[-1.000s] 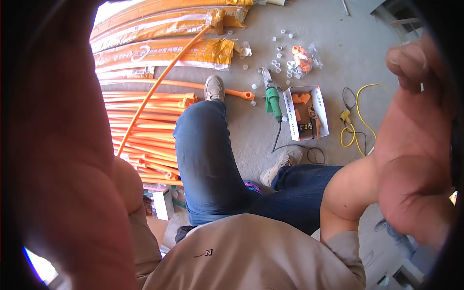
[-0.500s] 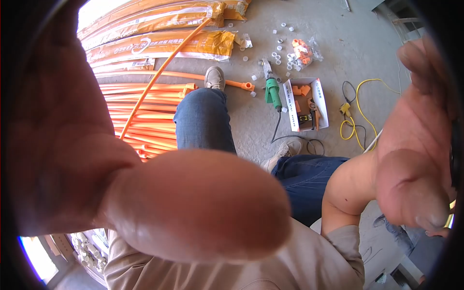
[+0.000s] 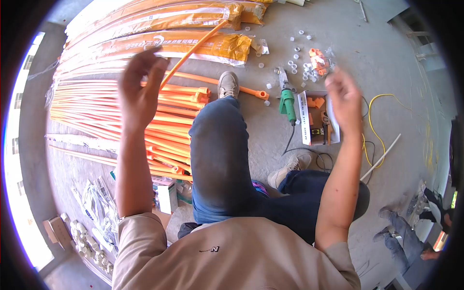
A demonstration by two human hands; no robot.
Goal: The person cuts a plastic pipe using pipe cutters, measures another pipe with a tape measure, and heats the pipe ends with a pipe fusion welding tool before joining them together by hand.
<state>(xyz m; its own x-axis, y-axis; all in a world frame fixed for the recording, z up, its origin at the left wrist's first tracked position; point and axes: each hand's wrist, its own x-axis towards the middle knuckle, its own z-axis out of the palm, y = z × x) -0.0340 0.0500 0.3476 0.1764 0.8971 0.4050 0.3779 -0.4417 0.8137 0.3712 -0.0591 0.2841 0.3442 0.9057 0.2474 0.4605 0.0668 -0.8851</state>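
My left hand (image 3: 141, 89) is raised over the orange pipes (image 3: 92, 106), its fingers loosely bent and the thumb apart, with nothing visible in it. Behind its fingertips, a single orange pipe (image 3: 198, 44) slants across the pile. My right hand (image 3: 345, 99), slightly blurred, hovers in front of the right edge of a white cardboard box (image 3: 305, 121). Its fingers are half curled and apart, and I see nothing in them. Orange fittings (image 3: 316, 102) and a tape measure (image 3: 317, 131) lie in the box. Left of the box is a green corded power tool (image 3: 287, 104).
Orange wrapped bundles (image 3: 188, 46) lie at the top left. White caps (image 3: 306, 72) and a bag of orange fittings (image 3: 318, 60) are scattered beyond the box. A yellow cable (image 3: 371, 116) and a white rod (image 3: 382, 157) are at right. Another person's legs (image 3: 398, 241) show lower right.
Both hands have moved away from right in front of the camera, down and forward over the floor items. The view has widened, showing my forearms, shirt and more of the pipe pile.
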